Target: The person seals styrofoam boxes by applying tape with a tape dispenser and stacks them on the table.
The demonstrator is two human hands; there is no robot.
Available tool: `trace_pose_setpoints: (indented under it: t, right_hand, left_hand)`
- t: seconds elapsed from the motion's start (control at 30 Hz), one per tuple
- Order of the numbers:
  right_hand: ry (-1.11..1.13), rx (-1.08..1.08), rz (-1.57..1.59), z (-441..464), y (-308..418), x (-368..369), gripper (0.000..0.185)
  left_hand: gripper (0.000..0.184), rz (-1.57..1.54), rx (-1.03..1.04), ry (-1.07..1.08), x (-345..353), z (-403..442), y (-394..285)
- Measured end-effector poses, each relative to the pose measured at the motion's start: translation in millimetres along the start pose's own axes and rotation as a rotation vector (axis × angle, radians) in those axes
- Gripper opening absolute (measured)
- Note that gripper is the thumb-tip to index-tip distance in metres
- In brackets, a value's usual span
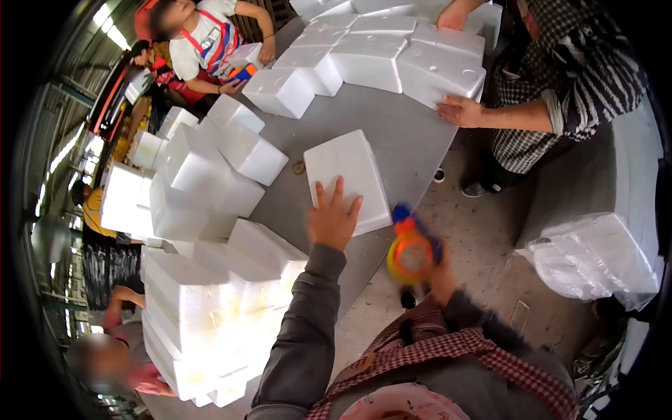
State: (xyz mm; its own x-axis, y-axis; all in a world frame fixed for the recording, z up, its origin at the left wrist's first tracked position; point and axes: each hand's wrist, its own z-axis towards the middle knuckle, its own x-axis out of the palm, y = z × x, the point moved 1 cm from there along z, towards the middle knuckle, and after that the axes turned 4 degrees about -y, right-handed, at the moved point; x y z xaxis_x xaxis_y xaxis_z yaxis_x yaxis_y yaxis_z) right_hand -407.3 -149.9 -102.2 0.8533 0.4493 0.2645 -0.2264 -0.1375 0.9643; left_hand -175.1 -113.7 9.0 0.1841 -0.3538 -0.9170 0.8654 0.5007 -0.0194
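A white foam box (pixel 344 155) lies on the grey table in front of me. My left hand (pixel 332 222) rests on its near part, fingers spread flat against the surface. In my right hand (pixel 441 278) is a tape gun (pixel 411 253) with a blue and orange frame and a yellow-orange roll, slightly blurred. It is just right of the box's near corner, past the table edge; whether it touches the box I cannot tell. A small brown piece (pixel 299 167) lies on the table left of the box.
White foam boxes (pixel 364 59) line the far side of the grey table (pixel 420 150), with stacked boxes (pixel 203 280) at left. A co-worker's hand (pixel 460 110) touches a box at far right. Another person (pixel 210 42) holds a tape gun. Plastic-wrapped foam (pixel 588 252) stands right.
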Motion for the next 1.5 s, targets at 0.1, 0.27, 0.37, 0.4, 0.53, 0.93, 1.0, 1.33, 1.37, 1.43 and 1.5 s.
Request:
trace_pose_setpoints:
  t: [0.1,0.27,0.37,0.4,0.53,0.93,1.0,1.33,1.37,1.43,1.5]
  right_hand:
    - [-0.092,0.134,-0.028,-19.5,8.7,10.7,0.054]
    - [0.072,0.143,-0.132,87.7,12.8,-24.4,0.053]
    - [0.051,0.240,0.104,24.9,34.1,-39.1,0.057]
    - [0.113,0.260,-0.008,-3.3,45.6,-42.6,0.061]
    - [0.557,0.323,-0.153,-22.4,65.4,-13.9,0.070]
    - [0.573,-0.661,-0.733,67.2,156.4,-10.4,0.065]
    - [0.580,-0.707,-0.724,79.0,160.0,7.0,0.065]
    - [0.760,-0.651,-1.154,131.4,195.4,107.6,0.063]
    - [0.849,-0.628,-1.226,134.5,191.5,114.4,0.062]
    - [0.866,-0.706,-1.254,142.0,192.9,125.3,0.062]
    - [0.902,-0.616,-1.317,144.1,195.9,125.9,0.062]
  left_hand:
    - [0.055,0.032,-0.184,0.050,-15.0,-17.3,-34.4]
    - [0.042,0.037,0.197,0.016,-18.8,27.6,-31.4]
    - [0.037,-0.192,0.125,0.003,23.2,24.9,-16.5]
    - [0.036,-0.176,0.114,-0.027,23.6,23.0,-19.3]
    - [0.034,-0.159,0.099,-0.025,21.0,23.7,-21.1]
    - [0.036,-2.105,-1.147,0.479,-59.9,-32.6,-45.9]
    - [0.030,-2.171,-1.171,0.396,-69.6,-19.4,-44.1]
    - [0.011,-0.801,-0.684,-0.061,78.2,11.0,158.7]
    - [0.014,-0.564,-0.628,0.104,130.7,-3.6,154.8]
    - [0.019,-0.322,-0.561,0.260,152.6,-0.9,161.3]
    - [0.031,-0.427,-0.703,0.330,119.3,6.1,161.9]
